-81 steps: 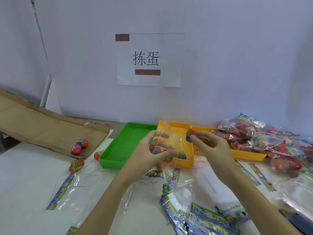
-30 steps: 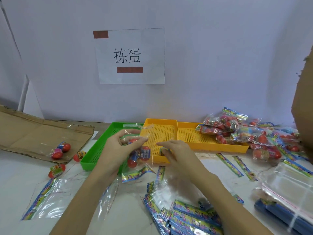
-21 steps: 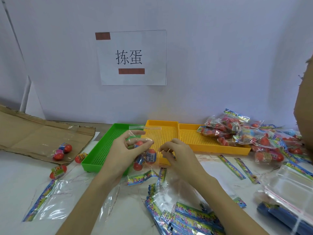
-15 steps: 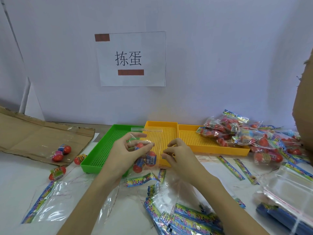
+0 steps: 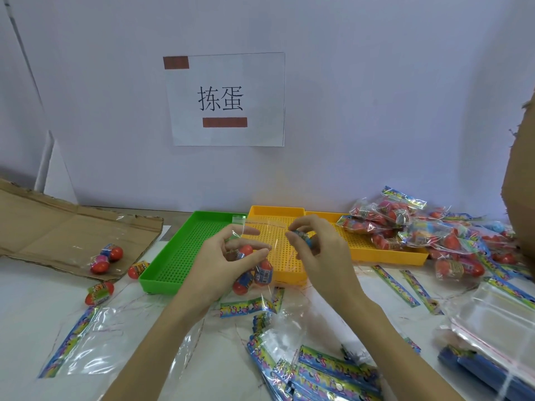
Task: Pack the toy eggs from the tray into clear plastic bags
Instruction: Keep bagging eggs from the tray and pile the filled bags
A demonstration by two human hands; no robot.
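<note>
bench [image 5: 34, 319]: spare bags near me | left hand [image 5: 223, 264] pinches the clear bag [image 5: 260, 256] open by its floppy, slick film, eggs sagging inside; I'd grip at the mouth edge | right hand [image 5: 321, 256] curled round one toy egg [image 5: 302, 238]; light, hard, smooth, likely to squirt out | yellow tray [image 5: 289, 273] behind looks emptied
</note>
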